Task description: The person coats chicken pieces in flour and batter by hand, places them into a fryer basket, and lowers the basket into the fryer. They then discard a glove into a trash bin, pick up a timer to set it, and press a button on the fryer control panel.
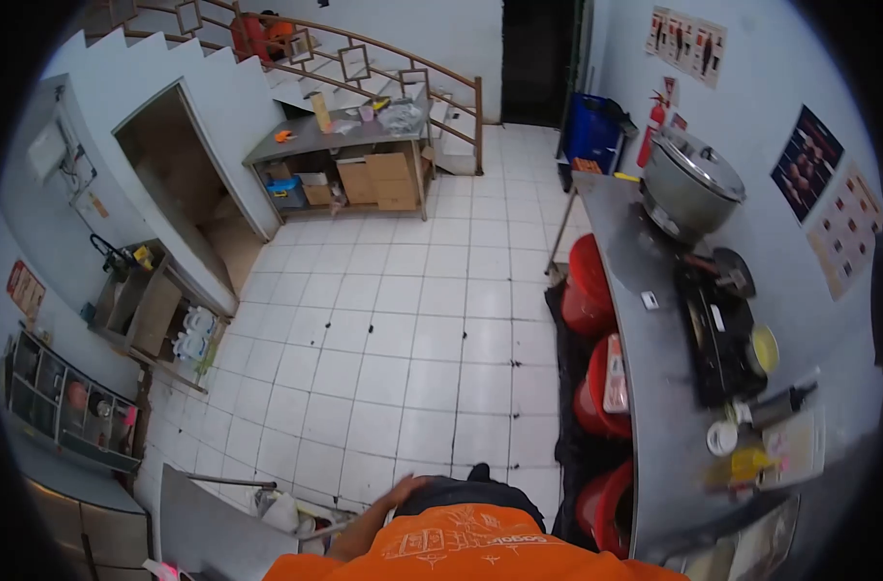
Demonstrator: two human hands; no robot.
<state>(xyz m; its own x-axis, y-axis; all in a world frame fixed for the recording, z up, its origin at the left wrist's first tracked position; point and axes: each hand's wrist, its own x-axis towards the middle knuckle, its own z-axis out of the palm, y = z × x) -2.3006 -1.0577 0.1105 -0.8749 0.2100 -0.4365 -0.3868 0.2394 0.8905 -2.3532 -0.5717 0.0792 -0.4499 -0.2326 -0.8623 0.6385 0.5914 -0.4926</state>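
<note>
Below the orange shirt, my left hand (400, 492) rests beside my dark-clothed thigh, near the bottom centre. Its fingers are blurred and small, so whether they are apart or closed is not clear, and no object shows in it. My right hand is out of view. To the left of my body stands a metal table (204, 523), with bags (281, 511) low beside it. On my right runs a long steel counter (654, 387) carrying a black stove (714, 334), a large lidded pot (691, 184), a yellow-green bowl (765, 349) and a clear container (795, 445).
Red buckets (604, 387) stand under the right counter. A sink (126, 300) and a rack (73, 402) line the left wall. Ahead are a worktable (340, 134), stairs with a railing (481, 126), a blue bin (591, 126) and a fire extinguisher (652, 131).
</note>
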